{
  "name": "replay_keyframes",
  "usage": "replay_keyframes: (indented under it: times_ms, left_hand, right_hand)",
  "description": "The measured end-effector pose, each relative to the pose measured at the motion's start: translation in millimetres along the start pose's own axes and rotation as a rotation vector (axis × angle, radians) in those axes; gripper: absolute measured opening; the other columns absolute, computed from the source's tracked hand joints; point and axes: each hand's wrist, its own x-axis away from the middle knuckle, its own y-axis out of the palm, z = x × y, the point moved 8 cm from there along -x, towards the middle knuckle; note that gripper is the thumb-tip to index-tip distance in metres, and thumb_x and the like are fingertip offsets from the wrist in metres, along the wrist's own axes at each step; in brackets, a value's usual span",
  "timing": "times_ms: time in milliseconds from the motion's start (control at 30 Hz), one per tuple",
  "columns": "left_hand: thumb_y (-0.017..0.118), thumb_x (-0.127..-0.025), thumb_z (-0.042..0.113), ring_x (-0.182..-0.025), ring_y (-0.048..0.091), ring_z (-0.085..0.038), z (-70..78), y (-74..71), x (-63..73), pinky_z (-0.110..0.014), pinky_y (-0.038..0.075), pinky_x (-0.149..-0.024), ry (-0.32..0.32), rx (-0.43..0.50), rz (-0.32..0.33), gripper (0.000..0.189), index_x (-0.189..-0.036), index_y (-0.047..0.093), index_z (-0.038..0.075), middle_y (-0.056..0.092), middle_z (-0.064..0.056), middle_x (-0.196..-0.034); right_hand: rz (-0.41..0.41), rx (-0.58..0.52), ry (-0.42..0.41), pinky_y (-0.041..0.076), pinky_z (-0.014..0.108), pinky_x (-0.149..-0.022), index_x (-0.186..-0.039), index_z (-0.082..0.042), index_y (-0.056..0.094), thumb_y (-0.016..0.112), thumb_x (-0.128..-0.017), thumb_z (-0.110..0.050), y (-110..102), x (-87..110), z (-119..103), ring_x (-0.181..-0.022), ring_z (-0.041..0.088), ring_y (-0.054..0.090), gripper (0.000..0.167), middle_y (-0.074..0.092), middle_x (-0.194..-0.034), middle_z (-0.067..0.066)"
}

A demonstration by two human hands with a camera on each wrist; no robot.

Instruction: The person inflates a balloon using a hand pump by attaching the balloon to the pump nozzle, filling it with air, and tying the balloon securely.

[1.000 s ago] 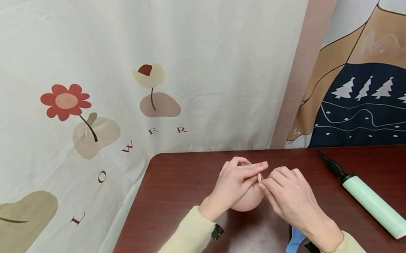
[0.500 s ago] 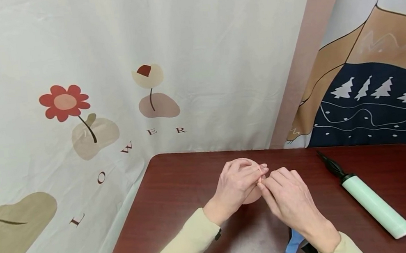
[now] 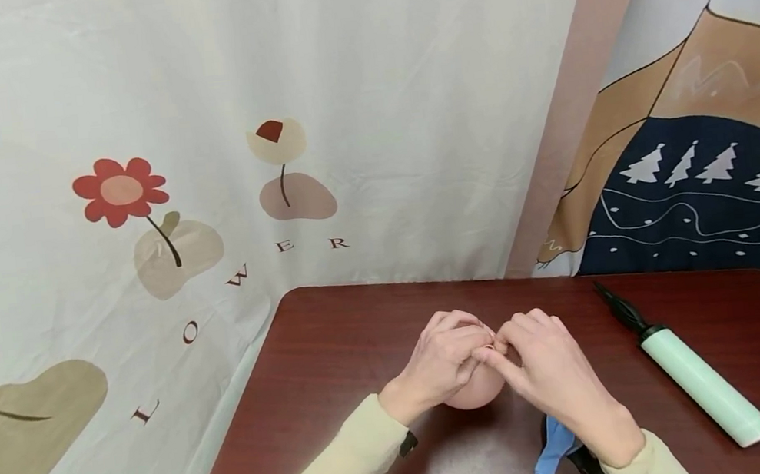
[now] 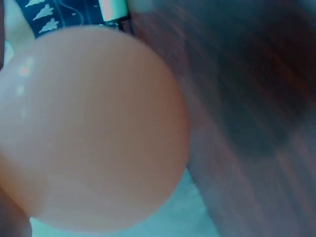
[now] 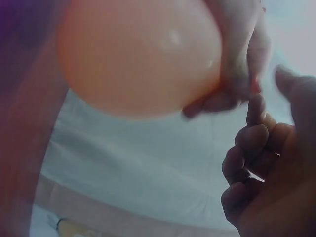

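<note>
An inflated pale pink balloon is under my left hand, which grips it by the neck. It fills much of the left wrist view as a large round balloon. My right hand works at the same neck with curled fingers. In the right wrist view, its index fingertip meets the reddish neck beside the left fingers, while the thumb is raised to the other side. Fingers hide most of the neck. Beneath the right wrist lies a limp blue balloon, partly covered.
On the right of the dark red-brown table lies a mint-green hand pump with a black nozzle, pointing away. A printed curtain hangs along the table's back and left edges.
The right thumb has swung up over the neck towards the left fingers. The left index finger, straight before, is now bent. The pink balloon has tipped down towards me.
</note>
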Motion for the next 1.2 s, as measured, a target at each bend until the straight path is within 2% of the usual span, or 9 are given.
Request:
replay_keyframes:
  times_ms: [67, 167, 233, 333, 433, 600, 800, 967, 1200]
  left_hand:
    - [0.066, -0.102, 0.020, -0.106, 0.065, -0.013, -5.0, 1.7, 1.5, -0.026, 0.048, -0.091, -0.063, 0.145, -0.042, 0.013, -0.097, 0.077, 0.016, 0.076, 0.007, -0.100]
    - [0.064, -0.101, 0.009, -0.107, 0.064, -0.014, -14.0, 3.8, 3.9, -0.027, 0.049, -0.095, -0.182, 0.419, -0.080, 0.015, -0.100, 0.079, 0.011, 0.077, 0.001, -0.101]
    - [0.061, -0.103, 0.006, -0.108, 0.063, -0.016, -19.2, 5.9, 5.7, -0.029, 0.050, -0.098, -0.259, 0.620, -0.094, 0.019, -0.103, 0.080, 0.005, 0.078, -0.003, -0.102]
    - [0.057, -0.107, 0.018, -0.109, 0.062, -0.018, -23.6, 8.2, 7.4, -0.035, 0.051, -0.101, -0.337, 0.862, -0.097, 0.031, -0.103, 0.078, -0.003, 0.077, -0.013, -0.102]
    - [0.055, -0.107, 0.032, -0.111, 0.061, -0.018, -26.0, 10.0, 9.0, -0.039, 0.050, -0.103, -0.393, 0.998, -0.112, 0.044, -0.104, 0.077, -0.006, 0.075, -0.018, -0.102]
    - [0.056, -0.107, 0.036, -0.114, 0.060, -0.017, -26.2, 12.2, 10.9, -0.041, 0.048, -0.106, -0.442, 1.088, -0.157, 0.049, -0.104, 0.076, -0.008, 0.074, -0.021, -0.102]
    - [0.055, -0.108, 0.034, -0.116, 0.061, -0.017, -22.7, 15.4, 12.6, -0.041, 0.047, -0.108, -0.441, 1.128, -0.239, 0.045, -0.105, 0.076, -0.006, 0.074, -0.021, -0.103]
    - [0.053, -0.110, 0.023, -0.115, 0.063, -0.013, -21.5, 21.1, 16.5, -0.037, 0.049, -0.106, -0.452, 1.095, -0.334, 0.035, -0.104, 0.077, -0.001, 0.074, -0.015, -0.106]
    - [0.053, -0.109, 0.019, -0.111, 0.065, -0.010, -22.2, 26.6, 21.0, -0.034, 0.052, -0.101, -0.461, 1.075, -0.396, 0.032, -0.102, 0.076, -0.001, 0.074, -0.007, -0.104]
  right_hand:
    - [-0.013, -0.064, 0.074, 0.040, 0.033, -0.071, -0.080, -0.024, 0.063, 0.075, -0.094, -0.029, -2, 1.8, 11, -0.079, 0.009, 0.048, 0.020, 0.052, -0.077, -0.015]
    - [-0.032, -0.155, 0.154, 0.043, 0.031, -0.074, -0.097, -0.023, 0.072, 0.070, -0.099, -0.019, -2, 5.6, 26, -0.087, 0.007, 0.053, 0.005, 0.062, -0.090, -0.014]
    - [-0.051, -0.224, 0.168, 0.048, 0.029, -0.076, -0.110, -0.022, 0.075, 0.068, -0.100, -0.013, 0, 7.9, 30, -0.094, 0.007, 0.058, 0.016, 0.068, -0.101, -0.012]
    - [-0.065, -0.318, 0.146, 0.052, 0.022, -0.079, -0.123, -0.020, 0.075, 0.069, -0.098, -0.006, 3, 10.3, 30, -0.101, 0.008, 0.063, 0.029, 0.070, -0.110, -0.012]
    - [-0.072, -0.398, 0.123, 0.051, 0.017, -0.082, -0.124, -0.021, 0.076, 0.072, -0.096, -0.003, 4, 10.6, 28, -0.101, 0.007, 0.065, 0.033, 0.069, -0.109, -0.015]
    - [-0.087, -0.488, 0.109, 0.051, 0.018, -0.076, -0.122, -0.020, 0.077, 0.073, -0.095, -0.002, 3, 8.8, 24, -0.093, 0.007, 0.064, 0.033, 0.070, -0.106, -0.013]
    - [-0.088, -0.522, 0.085, 0.050, 0.018, -0.069, -0.118, -0.018, 0.078, 0.074, -0.093, 0.001, 3, 8.2, 21, -0.086, 0.007, 0.062, 0.031, 0.070, -0.104, -0.011]
    - [-0.058, -0.446, 0.002, 0.049, 0.015, -0.066, -0.110, -0.018, 0.079, 0.081, -0.084, 0.005, 3, 7.7, 16, -0.083, 0.005, 0.061, 0.035, 0.070, -0.100, -0.011]
    - [-0.052, -0.299, -0.126, 0.044, 0.011, -0.070, -0.100, -0.018, 0.080, 0.087, -0.075, 0.004, 1, 5.1, 7, -0.084, 0.005, 0.059, 0.035, 0.070, -0.093, -0.014]
